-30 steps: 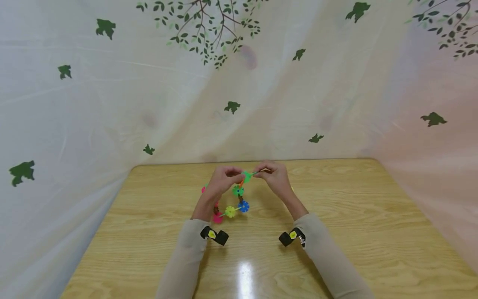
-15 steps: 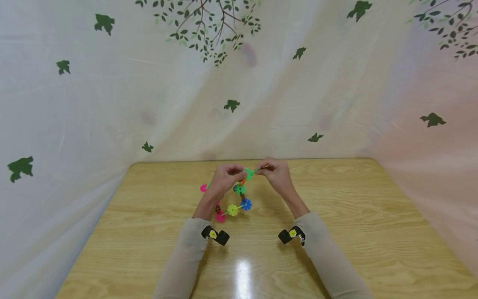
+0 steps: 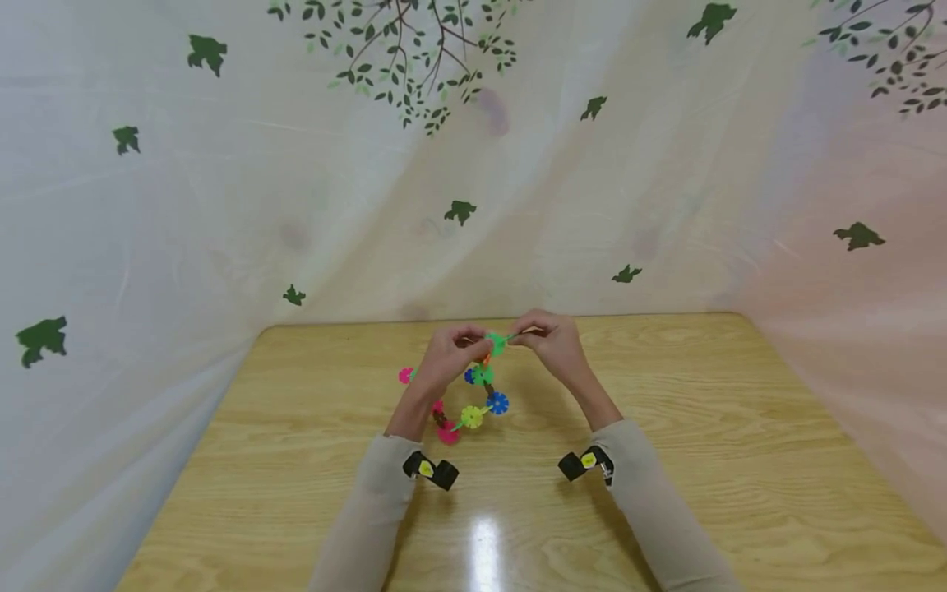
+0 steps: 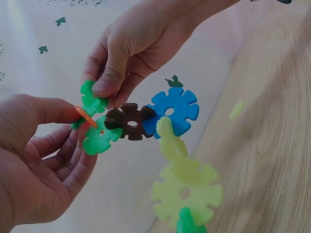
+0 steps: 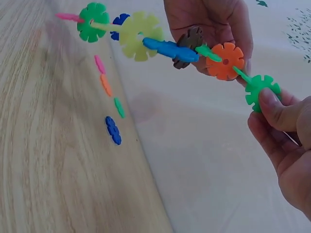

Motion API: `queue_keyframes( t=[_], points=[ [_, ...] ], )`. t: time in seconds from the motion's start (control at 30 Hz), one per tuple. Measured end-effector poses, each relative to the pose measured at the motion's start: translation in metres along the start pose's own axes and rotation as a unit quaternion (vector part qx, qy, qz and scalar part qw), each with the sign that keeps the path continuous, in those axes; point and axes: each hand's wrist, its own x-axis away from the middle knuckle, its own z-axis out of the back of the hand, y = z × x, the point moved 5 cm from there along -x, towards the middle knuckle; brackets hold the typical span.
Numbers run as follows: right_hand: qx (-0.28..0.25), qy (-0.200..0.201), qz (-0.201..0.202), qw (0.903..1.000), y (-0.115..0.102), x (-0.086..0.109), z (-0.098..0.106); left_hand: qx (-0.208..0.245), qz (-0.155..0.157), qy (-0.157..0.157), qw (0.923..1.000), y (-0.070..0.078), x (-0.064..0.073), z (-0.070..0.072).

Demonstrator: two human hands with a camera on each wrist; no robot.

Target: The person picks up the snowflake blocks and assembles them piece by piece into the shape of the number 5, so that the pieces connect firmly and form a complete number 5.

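A chain of notched plastic snowflake discs hangs between my hands over the table. My left hand [image 3: 444, 358] pinches its upper end, beside an orange disc [image 5: 225, 61] and a green disc [image 3: 496, 343]. With thumb and fingers my right hand [image 3: 551, 345] grips another green disc [image 5: 261, 91], joined at that same end. Below run a brown disc [image 4: 131, 122], a blue disc [image 4: 176, 111] and a yellow disc [image 3: 472, 417]. A pink disc [image 3: 448, 433] sits at the bottom of the curve. My left forearm hides part of the chain in the head view.
Several loose discs lie on the wooden table [image 3: 703, 460], among them a dark blue disc [image 5: 113, 130] and an orange disc [image 5: 106, 85], in the right wrist view. Behind the table's back edge hangs a pale curtain [image 3: 355, 205] with printed leaves and birds.
Both hands have shifted slightly right and toward the back, still gripping the discs. The hanging chain has swung to the right with them.
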Motion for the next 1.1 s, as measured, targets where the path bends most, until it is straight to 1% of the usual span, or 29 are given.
queue_keyframes(
  t=[0.07,0.2,0.33,0.4,0.5,0.6,0.7,0.8,1.0,1.1],
  points=[
    [-0.003,-0.008,-0.007,0.9999,0.001,0.000,0.000,-0.003,0.001,-0.008,1.0000,-0.001,-0.001,0.000],
    [0.001,-0.035,-0.042,0.9985,0.004,0.001,-0.001,0.007,0.010,-0.025,0.9996,-0.006,-0.002,0.000],
    [0.044,-0.080,-0.083,0.9924,0.007,-0.001,0.003,0.021,0.021,-0.035,0.9989,-0.010,-0.002,-0.001],
    [0.069,-0.109,-0.100,0.9866,0.009,-0.002,0.007,0.020,0.026,-0.033,0.9989,-0.011,-0.002,0.000],
    [0.105,-0.152,-0.114,0.9762,0.012,-0.004,0.014,0.019,0.031,-0.027,0.9990,-0.011,-0.002,0.002],
    [0.134,-0.190,-0.119,0.9653,0.014,-0.006,0.021,0.023,0.037,-0.019,0.9989,-0.013,-0.002,0.004],
    [0.160,-0.222,-0.122,0.9541,0.019,-0.007,0.028,0.028,0.042,-0.019,0.9985,-0.015,-0.003,0.006],
    [0.182,-0.246,-0.122,0.9442,0.024,-0.006,0.036,0.031,0.043,-0.024,0.9983,-0.016,-0.002,0.007],
    [0.221,-0.275,-0.129,0.9268,0.040,0.000,0.052,0.044,0.054,-0.031,0.9971,-0.019,-0.002,0.008],
    [0.247,-0.289,-0.136,0.9150,0.048,0.005,0.060,0.049,0.059,-0.033,0.9965,-0.021,-0.002,0.008]
  ],
)
